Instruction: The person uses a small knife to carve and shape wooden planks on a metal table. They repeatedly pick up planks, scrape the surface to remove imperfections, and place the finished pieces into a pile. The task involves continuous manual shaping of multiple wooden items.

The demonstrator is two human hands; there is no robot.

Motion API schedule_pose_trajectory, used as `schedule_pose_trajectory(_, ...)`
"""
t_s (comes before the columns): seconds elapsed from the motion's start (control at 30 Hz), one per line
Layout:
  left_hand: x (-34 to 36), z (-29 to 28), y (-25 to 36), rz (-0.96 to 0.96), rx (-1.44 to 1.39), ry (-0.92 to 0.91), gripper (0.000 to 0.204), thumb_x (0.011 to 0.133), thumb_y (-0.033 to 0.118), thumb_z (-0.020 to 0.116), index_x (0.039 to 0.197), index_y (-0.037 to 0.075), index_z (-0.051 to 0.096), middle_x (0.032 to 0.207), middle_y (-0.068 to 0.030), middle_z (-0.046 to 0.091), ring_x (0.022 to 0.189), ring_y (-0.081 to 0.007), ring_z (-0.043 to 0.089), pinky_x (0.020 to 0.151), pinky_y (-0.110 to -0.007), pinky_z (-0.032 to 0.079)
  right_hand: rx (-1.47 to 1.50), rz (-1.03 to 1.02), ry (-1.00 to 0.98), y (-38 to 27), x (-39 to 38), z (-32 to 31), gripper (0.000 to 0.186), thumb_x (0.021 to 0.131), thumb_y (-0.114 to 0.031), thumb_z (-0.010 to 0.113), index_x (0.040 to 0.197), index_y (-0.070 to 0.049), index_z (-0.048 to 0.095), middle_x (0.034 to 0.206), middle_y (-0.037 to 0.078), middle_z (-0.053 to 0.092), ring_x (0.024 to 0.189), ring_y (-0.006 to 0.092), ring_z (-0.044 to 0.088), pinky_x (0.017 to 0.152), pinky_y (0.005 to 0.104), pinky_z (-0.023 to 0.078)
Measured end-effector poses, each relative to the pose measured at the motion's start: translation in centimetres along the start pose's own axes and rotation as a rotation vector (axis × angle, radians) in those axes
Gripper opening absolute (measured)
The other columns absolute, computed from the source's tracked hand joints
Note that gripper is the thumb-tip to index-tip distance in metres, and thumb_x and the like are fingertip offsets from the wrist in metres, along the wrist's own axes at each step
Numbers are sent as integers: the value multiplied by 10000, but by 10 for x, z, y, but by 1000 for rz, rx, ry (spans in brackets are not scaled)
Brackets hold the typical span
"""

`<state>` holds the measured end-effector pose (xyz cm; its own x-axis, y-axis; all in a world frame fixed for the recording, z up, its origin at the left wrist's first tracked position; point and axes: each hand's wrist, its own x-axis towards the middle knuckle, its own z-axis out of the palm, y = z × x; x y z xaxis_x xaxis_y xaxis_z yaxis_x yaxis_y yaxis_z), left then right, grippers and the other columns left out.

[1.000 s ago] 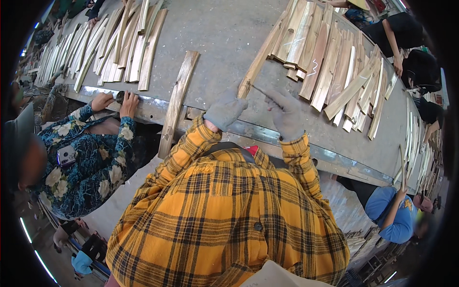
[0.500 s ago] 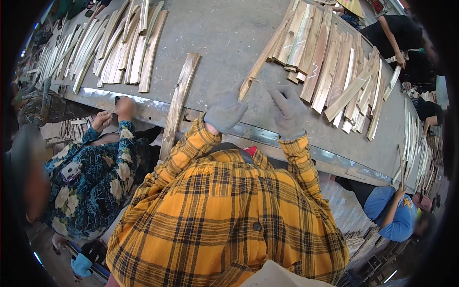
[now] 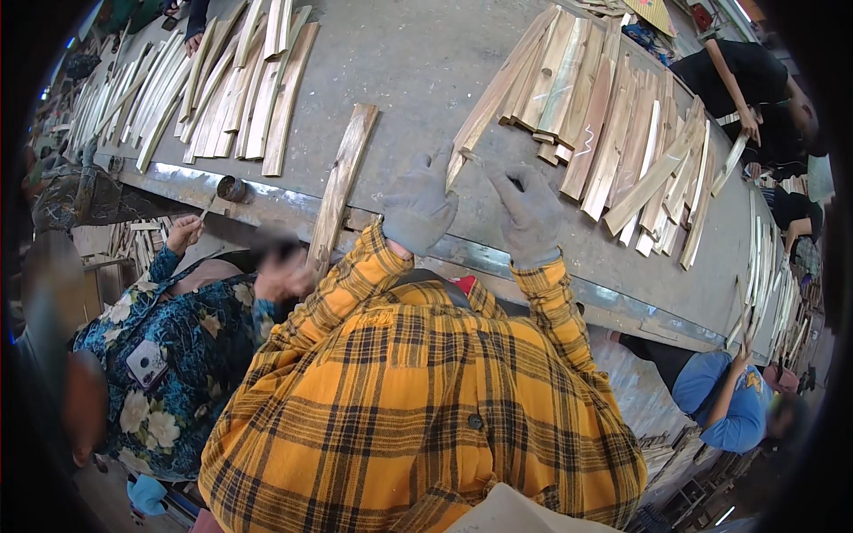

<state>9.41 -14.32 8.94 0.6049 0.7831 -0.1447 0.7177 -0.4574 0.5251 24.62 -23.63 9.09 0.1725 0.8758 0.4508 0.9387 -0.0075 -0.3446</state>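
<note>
Although I cannot tell whether my half-curled, grey-gloved left hand at eleven o'clock or bent-fingered, grey-gloved right hand at one o'clock pinches anything, the long brown wooden strip at twelve could, I think, slip from loose holding.

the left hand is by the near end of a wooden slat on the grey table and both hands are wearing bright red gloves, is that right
Not quite: the gloves are grey, not bright red, as the head view shows. The left hand is by the near end of a wooden slat on the grey table, and both hands are gloved.
</note>
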Motion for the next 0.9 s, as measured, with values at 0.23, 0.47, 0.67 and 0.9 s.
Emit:
schedule_pose_trajectory(0.23,-1,2,-10,40,-8,64,639,764,182,568,1373,77,405,1062,-201,576,842,-391,606,744,-470,491,45,37,43,1,7,15,443,699,9,600,1095,-176,677,874,46,600,780,237,613,648,330,511)
schedule_pose_trajectory(0.47,0,18,-24,-35,-50,151,560,770,193,574,1313,93,483,1056,-190,574,872,-376,611,753,-462,494,833,501,-144,20,-12,30,279,862,12,585,1109,-89,668,884,36,641,781,142,618,641,244,501)
schedule_pose_trajectory(0.67,0,41,-50,-56,-10,353,501,708,85,679,1201,144,610,952,-105,573,844,-301,595,704,-395,501,964,633,-134,14,-14,65,253,912,-32,568,1151,-40,651,919,31,648,756,83,598,633,202,498)
schedule_pose_trajectory(0.9,-5,47,-64,20,135,517,550,664,82,736,1196,155,619,994,-86,599,908,-302,583,737,-371,503,935,969,-177,19,-20,73,260,916,-19,557,1147,-69,665,855,35,651,700,72,585,619,200,483)
